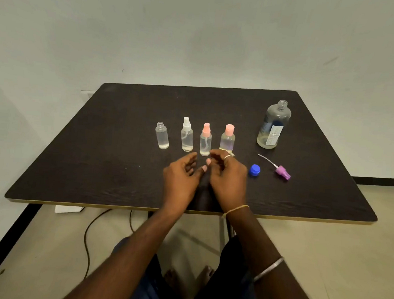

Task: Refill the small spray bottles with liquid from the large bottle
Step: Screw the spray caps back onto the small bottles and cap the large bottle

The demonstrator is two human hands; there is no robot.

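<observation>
Several small clear bottles stand in a row on the dark table (97,165): an uncapped bottle (162,135) at the left, a white-topped spray bottle (187,134), a pink-topped spray bottle (205,139) and a pink-capped bottle (227,139). The large bottle (273,124) stands uncapped at the right with a little liquid at its bottom. A blue cap (254,170) and a purple spray head (280,171) with its tube lie in front of it. My left hand (182,176) and my right hand (228,177) hover just in front of the row, fingers apart, holding nothing.
A wall rises close behind the table. Below the table's front edge a black cable (87,235) runs across the floor, and my knees and bare feet show there. A white object (69,209) lies under the table at the left.
</observation>
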